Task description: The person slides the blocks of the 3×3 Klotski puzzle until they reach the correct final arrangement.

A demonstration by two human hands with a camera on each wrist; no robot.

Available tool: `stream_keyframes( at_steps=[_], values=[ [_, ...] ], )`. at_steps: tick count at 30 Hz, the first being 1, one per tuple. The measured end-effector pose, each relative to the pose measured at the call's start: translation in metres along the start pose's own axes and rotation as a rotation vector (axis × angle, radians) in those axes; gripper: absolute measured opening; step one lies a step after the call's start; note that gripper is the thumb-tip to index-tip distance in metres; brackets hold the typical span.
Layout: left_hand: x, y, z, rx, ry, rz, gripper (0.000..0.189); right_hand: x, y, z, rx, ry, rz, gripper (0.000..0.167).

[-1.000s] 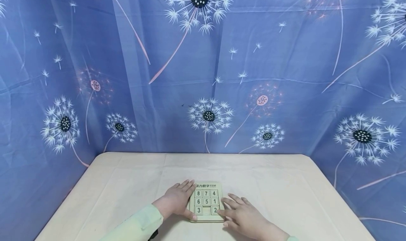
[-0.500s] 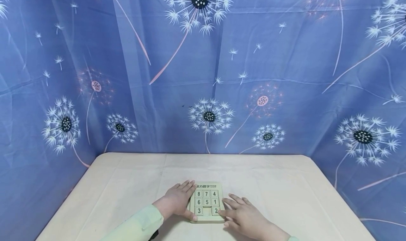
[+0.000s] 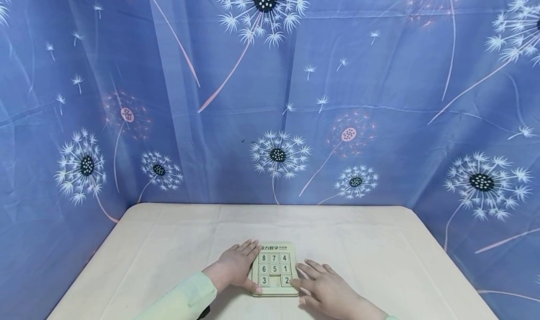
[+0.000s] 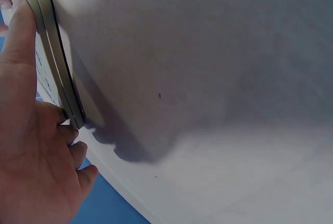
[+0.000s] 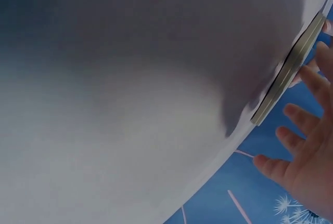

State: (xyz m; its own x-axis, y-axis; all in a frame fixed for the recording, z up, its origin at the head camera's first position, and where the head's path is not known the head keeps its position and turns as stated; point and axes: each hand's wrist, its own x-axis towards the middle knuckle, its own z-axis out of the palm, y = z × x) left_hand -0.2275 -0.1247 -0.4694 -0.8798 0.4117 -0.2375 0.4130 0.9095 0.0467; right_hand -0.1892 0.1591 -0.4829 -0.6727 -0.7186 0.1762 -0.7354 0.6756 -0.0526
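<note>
A pale sliding number puzzle (image 3: 274, 292) lies flat on the table, dark lettering along its top. Its rows read 8, 7, 4, then 6, 5, 1, then 3, a gap and 2. My left hand (image 3: 236, 266) holds the puzzle by its left side, thumb at the lower left corner and fingers along the upper left. In the left wrist view, that thumb (image 4: 20, 34) lies over the frame's edge. My right hand (image 3: 326, 289) is at the right side with fingers spread; one fingertip touches the tile numbered 2 (image 3: 286, 280). The right wrist view shows the puzzle edge-on (image 5: 291, 68).
A cream-covered table (image 3: 358, 235) with rounded far corners carries the puzzle. Blue curtains (image 3: 219, 160) printed with dandelions hang behind it and along both sides. Pale green sleeves (image 3: 181, 296) cover the forearms.
</note>
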Motion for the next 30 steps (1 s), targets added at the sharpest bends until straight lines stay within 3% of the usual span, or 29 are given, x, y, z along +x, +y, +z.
stream_keyframes(
  at_steps=[6,30],
  values=[
    [-0.002,0.001,-0.002,-0.014,0.003,-0.002,0.118,0.006,0.002,0.000,-0.076,0.054,-0.042,0.044],
    [-0.002,0.000,0.001,-0.006,0.029,0.019,0.116,0.035,-0.020,0.002,-0.059,-0.060,-0.094,0.052]
  ],
)
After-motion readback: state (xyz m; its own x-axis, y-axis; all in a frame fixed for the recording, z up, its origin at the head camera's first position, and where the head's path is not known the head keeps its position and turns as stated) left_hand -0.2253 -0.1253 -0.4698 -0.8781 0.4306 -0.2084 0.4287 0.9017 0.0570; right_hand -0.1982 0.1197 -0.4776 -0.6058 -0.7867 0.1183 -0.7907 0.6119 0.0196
